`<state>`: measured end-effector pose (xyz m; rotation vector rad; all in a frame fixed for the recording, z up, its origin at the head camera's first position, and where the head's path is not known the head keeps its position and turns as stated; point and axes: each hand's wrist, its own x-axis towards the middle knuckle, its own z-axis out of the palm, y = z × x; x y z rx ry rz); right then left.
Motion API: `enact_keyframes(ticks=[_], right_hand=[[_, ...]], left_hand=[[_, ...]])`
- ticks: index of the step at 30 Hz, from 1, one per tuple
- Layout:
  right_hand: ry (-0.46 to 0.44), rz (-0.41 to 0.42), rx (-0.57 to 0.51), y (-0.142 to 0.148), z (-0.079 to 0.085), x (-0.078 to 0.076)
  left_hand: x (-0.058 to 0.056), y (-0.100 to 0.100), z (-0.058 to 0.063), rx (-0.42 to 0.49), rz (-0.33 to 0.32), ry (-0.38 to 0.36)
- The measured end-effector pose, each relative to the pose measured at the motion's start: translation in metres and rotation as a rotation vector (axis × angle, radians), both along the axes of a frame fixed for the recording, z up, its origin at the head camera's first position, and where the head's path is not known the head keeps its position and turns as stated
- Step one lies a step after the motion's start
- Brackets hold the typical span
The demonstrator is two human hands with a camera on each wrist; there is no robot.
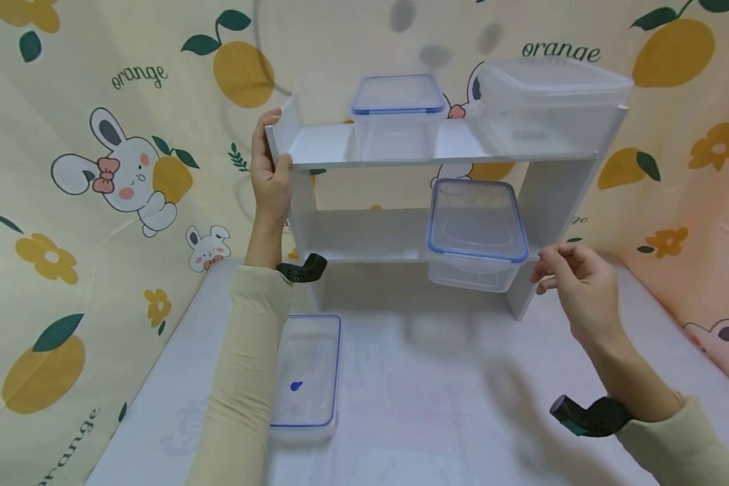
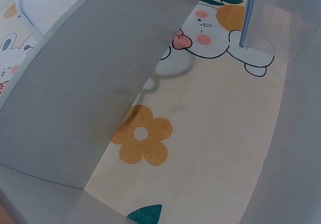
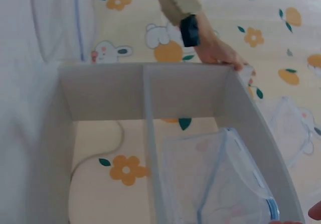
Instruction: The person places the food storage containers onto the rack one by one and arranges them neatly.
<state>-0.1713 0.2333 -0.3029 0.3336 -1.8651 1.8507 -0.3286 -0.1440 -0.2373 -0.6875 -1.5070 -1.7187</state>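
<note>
Left hand (image 1: 271, 169) grips the shelf (image 1: 370, 233) at its upper left end; right hand (image 1: 583, 287) is by its right side — whether gripping, I cannot tell. A box (image 1: 476, 223) overhangs the lower board's front.

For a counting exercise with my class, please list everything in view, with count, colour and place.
Table: 1, white, bottom of the head view
Backdrop: 1, cream and peach with printed rabbits and oranges, behind and at the sides
Shelf unit: 1, pale grey, on the table
Large box: 1, clear, top board, right
Small box: 1, clear, blue rim, top board, middle
Jutting box: 1, clear, blue rim, lower board, right, past its front edge
Table box: 1, clear, blue rim, left on the table
Sleeves: 2, pale yellow-green, on both arms
Wrist devices: 2, black, one per wrist
Left hand: 1, bare, gripping the shelf unit's upper left
Right hand: 1, bare, beside the jutting box
</note>
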Motion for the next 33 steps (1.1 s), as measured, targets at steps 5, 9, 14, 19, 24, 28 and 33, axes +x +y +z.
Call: enact_keyframes(ticks=[5, 9, 14, 19, 24, 28, 33], right_hand=[[0.253, -0.282, 0.276, -0.016, -0.008, 0.001], [0.512, -0.384, 0.387, -0.028, -0.016, -0.002], [0.725, -0.445, 0.469, -0.044, -0.025, -0.008], [0.756, -0.393, 0.601, -0.051, -0.027, -0.013], [0.722, -0.390, 0.726, -0.054, -0.030, -0.017], [0.734, -0.403, 0.759, -0.057, -0.032, -0.023], [0.731, -0.414, 0.812, -0.060, -0.034, -0.029]], left_hand=[[-0.001, 0.000, 0.000, 0.005, -0.005, -0.001], [-0.001, 0.000, -0.001, 0.004, -0.003, -0.003], [-0.001, 0.000, 0.000, -0.002, 0.003, -0.008], [0.002, 0.000, 0.002, -0.006, 0.014, -0.043], [0.004, 0.001, 0.003, 0.017, -0.016, -0.043], [0.002, 0.001, 0.003, 0.029, -0.030, -0.035], [0.002, 0.001, 0.002, 0.022, -0.025, -0.024]])
